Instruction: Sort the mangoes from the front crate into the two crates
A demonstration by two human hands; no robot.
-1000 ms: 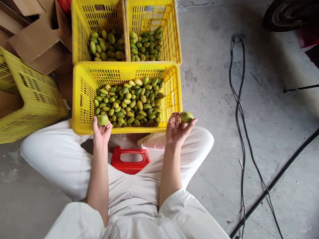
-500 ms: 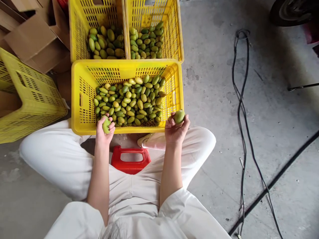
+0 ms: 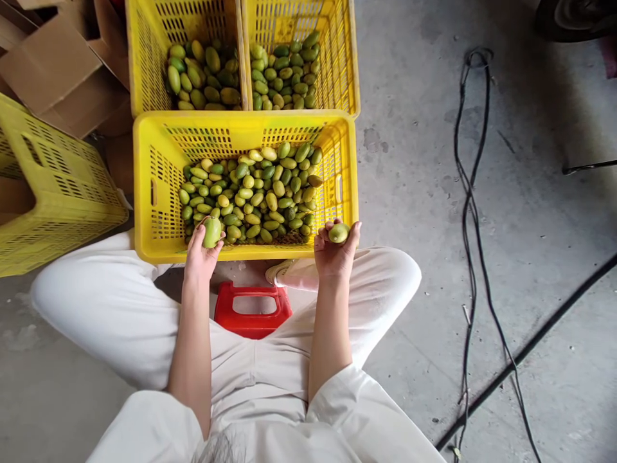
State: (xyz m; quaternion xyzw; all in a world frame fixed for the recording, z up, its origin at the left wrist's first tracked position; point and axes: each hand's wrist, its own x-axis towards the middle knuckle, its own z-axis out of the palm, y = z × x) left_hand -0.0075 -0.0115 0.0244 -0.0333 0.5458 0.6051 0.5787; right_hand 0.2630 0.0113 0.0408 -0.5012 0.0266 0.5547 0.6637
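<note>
I sit on a low red stool facing a yellow crate holding several small green fruits. My left hand is closed round one green fruit at the crate's near rim. My right hand pinches another green fruit at the near right corner of the same crate. Behind it stand two more yellow crates, the left one with larger green fruits and the right one with smaller ones.
A yellow crate lies tipped at the left beside cardboard boxes. Black cables trail over the concrete floor on the right. A wheel shows at the top right. My white-trousered knees spread to both sides.
My right hand has drawn inward from beyond the crate's corner to its near rim, closing round its fruit. My left hand has turned its fruit upright in the fingers. The view shifted slightly.
</note>
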